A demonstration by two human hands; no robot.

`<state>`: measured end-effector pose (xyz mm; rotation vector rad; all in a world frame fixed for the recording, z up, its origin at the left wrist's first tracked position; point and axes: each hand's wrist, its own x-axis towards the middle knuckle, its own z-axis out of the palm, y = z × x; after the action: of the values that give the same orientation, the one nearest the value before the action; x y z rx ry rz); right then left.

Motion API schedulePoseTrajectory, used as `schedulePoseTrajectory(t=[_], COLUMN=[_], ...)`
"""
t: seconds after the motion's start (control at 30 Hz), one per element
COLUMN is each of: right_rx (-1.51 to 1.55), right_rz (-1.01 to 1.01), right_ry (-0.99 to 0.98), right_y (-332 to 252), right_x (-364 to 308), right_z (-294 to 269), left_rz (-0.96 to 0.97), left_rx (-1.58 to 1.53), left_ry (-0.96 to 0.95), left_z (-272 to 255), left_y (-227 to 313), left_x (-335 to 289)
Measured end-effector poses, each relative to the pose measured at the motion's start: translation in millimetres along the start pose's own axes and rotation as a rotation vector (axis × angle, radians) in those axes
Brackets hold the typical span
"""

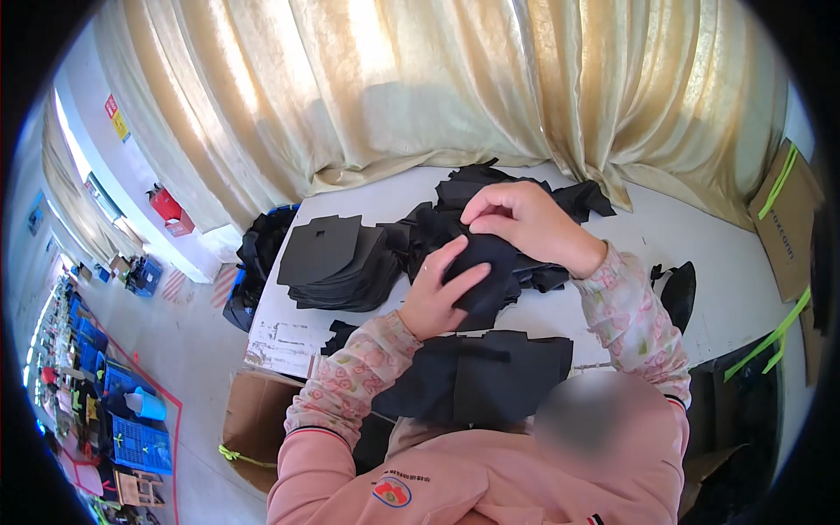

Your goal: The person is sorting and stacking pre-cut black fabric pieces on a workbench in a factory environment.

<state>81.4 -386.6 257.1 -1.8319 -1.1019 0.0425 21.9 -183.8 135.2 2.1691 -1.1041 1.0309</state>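
Head view: nearest the wearer's torso, two black panels point(512, 376) lie side by side at the near edge of the table point(626, 302). An open cardboard carton point(254, 420) stands below the table's left corner.

Beyond the panels, both hands work on one dark piece point(486, 271), located above the middle of the table. The left hand point(433, 296) has thumb and index finger spread against its left side; whether this hand grips or only steadies cannot be told. The right hand point(529, 223) is closed, thumb and fingertips pinching the upper edge of the piece.

Step in hand, as judged: handling a single piece at its edge, by two-handed positioning or separation. The next move appears to call for a maintained right-hand pinch, with the left hand supporting the piece flat so that the edge does not fold.

A stack of black panels point(324, 267) sits to the left of the hands, its top panel showing a small cutout. A loose heap of black pieces point(573, 199) lies behind the right hand. At the right, a separate black item point(678, 297) rests on the table. Farthest back, a cream curtain point(420, 96) hangs behind the table.
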Motion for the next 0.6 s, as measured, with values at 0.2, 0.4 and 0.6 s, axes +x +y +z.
schedulePoseTrajectory(t=[0.2, 0.4, 0.6], right_rx=[-0.298, -0.425, -0.364], right_rz=[-0.266, -0.237, -0.023], right_ry=[0.044, -0.102, -0.191], right_y=[-43.8, -58.8, -54.3], right_x=[-17.8, -35.8, -49.9], right_z=[-8.6, -13.1, -18.6], left_rz=[-0.445, -0.615, -0.660], left_rx=[-0.986, -0.748, -0.696], left_ry=[0.081, -0.004, 0.140], left_z=[20.2, 34.1, 20.0], left_y=[-1.2, 1.1, 5.4], left_x=[-16.8, -22.3, -5.3])
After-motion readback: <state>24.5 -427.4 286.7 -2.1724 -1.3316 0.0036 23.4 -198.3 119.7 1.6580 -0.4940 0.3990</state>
